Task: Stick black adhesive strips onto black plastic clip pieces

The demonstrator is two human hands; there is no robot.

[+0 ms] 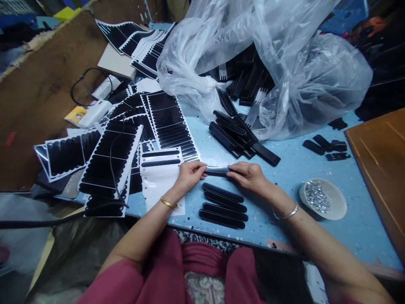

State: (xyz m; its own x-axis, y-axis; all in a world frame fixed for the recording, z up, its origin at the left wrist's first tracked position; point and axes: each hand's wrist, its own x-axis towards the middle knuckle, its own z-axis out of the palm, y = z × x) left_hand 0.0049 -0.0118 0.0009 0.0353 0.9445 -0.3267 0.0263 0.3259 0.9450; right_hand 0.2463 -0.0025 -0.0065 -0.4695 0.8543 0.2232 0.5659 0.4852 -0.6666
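My left hand (191, 174) and my right hand (248, 175) pinch the two ends of a dark, glossy, rounded strip (217, 170), held level over the blue table. Just below it lie several black oblong pieces (223, 207) in a loose column. To the left, beside my left wrist, rests a white backing sheet (161, 181) with two black strips near its top. Beyond my hands is a heap of black slotted plastic pieces (236, 135), some with a mesh pattern.
A large clear plastic bag (294, 84) with more black pieces stands at the back. Overlapping sheets of black stickers (109, 156) cover the left side, crossed by a black cable (111, 156). At right sit a bowl (338, 202) of small shiny metal parts and several black pieces (324, 144).
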